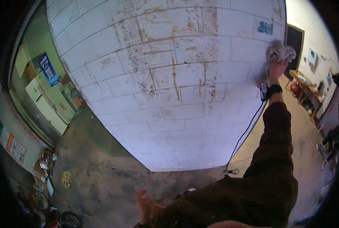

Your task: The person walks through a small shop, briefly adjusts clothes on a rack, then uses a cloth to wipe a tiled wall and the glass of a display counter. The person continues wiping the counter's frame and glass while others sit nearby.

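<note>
A white wall [200, 121] with a brick pattern stands in front of me, marked by brown streaks and rough glue-like patches on its upper part. At its upper right edge my right hand [277, 68] presses a crumpled greyish rag [277, 51] against the surface, the arm stretched out and up. A dark smudge shows on the wall just below the rag. Around my right wrist sits a black strap with a small device [264, 92], from which a thin black cable hangs to the floor. Low down, my left hand [143, 203] is away from the wall, fingers loosely bent and apart, holding nothing visible.
The cable ends in a loop [231, 171] on the floor by the wall's foot. Left of the wall, a passage holds a white cabinet [48, 104]. Clutter [44, 174] and a wheel [70, 219] lie lower left. A wooden bench [306, 85] stands at far right.
</note>
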The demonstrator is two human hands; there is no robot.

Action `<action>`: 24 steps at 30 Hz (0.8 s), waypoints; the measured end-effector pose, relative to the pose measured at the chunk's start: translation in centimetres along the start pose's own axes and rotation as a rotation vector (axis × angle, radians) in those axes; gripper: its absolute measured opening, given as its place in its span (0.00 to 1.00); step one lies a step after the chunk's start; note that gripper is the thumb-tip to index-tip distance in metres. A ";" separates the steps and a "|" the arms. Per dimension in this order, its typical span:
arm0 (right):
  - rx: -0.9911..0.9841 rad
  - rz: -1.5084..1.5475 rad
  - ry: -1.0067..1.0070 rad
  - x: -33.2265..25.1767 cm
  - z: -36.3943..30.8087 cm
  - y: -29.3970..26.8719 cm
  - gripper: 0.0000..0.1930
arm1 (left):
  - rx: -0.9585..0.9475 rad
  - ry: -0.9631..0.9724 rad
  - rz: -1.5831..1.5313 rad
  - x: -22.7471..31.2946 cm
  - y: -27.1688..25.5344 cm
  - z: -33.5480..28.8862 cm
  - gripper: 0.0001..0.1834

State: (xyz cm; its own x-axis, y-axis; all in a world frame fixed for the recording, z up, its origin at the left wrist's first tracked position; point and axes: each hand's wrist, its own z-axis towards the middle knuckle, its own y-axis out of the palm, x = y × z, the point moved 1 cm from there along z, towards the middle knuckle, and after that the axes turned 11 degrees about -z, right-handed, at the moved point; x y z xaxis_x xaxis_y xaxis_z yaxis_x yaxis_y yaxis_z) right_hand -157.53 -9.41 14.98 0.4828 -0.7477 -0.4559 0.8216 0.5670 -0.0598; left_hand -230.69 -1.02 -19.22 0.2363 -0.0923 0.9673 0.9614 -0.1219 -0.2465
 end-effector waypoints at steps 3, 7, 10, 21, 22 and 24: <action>-0.046 0.173 0.099 -2.0 -1.9 -0.1 0.23 | 0.041 0.038 0.093 -0.6 -0.7 -0.3 0.17; -0.076 0.438 -0.088 -13.9 -7.4 -3.7 0.27 | -0.001 -0.025 0.120 -0.8 -1.5 0.8 0.17; -0.148 0.704 -0.508 -24.2 -14.3 -8.1 0.27 | 0.048 -0.055 0.023 -0.3 -1.7 0.8 0.17; 0.044 0.925 -1.117 -37.5 -25.7 -12.6 0.14 | -0.317 0.741 1.001 -18.1 -9.8 1.3 0.20; 0.057 0.905 -1.162 -36.4 -24.3 -12.3 0.14 | -0.256 0.402 0.605 -19.9 -9.3 1.5 0.20; 0.008 0.880 -1.197 -33.1 -21.3 -12.0 0.14 | 0.018 -0.170 -0.246 -21.2 -7.9 1.3 0.21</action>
State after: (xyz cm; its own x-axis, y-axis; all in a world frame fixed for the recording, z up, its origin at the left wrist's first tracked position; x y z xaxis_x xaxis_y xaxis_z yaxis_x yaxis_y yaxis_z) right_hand -189.87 15.95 11.85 0.7672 -0.0101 0.6414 0.1405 0.9783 -0.1526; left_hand -243.10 3.18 -37.67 0.0149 0.1048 0.9944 0.9947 -0.1026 -0.0041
